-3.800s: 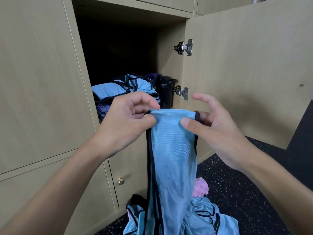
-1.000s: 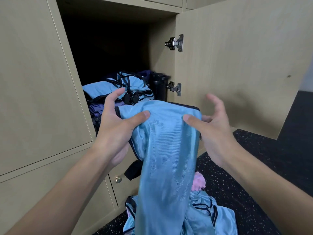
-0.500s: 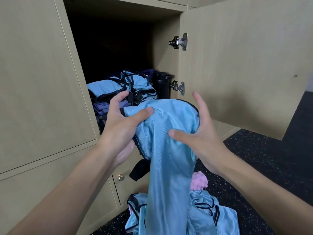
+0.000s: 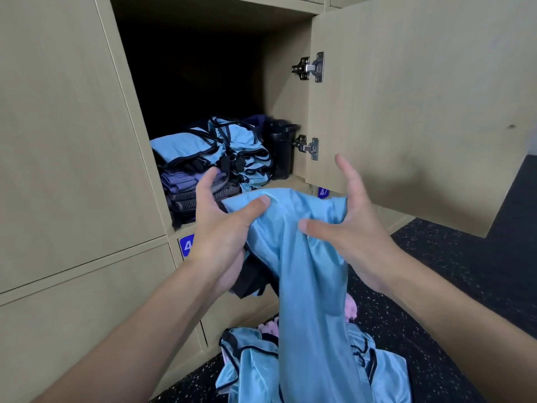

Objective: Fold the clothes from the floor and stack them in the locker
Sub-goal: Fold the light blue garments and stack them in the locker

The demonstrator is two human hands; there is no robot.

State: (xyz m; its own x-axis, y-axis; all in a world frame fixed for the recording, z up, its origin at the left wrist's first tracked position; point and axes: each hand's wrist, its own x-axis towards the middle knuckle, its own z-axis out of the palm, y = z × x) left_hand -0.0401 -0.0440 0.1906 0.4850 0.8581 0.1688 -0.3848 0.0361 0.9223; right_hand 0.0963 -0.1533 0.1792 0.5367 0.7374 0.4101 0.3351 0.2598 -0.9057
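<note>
Left hand (image 4: 223, 228): gripped the top edge of the light-blue garment (image 4: 302, 271), thumb pressed on its front, fingers behind.
Right hand (image 4: 353, 228): thumb lay on the cloth, fingers spread wide behind it; whether it truly pinched could not be told.
Garment in hand: hung long and unfolded at 6 o'clock of the locker (image 4: 203, 82) opening, just in front of its sill.
Done: a stack of folded clothes (image 4: 203, 167) sat at the locker's 7 o'clock corner, beside a dark container (image 4: 280, 149).
Left: a heap of blue and pink clothes on the floor (image 4: 377, 370), at 6 o'clock of the view.
Judgement: the task appeared partway through, with this piece's folding barely begun.
</note>
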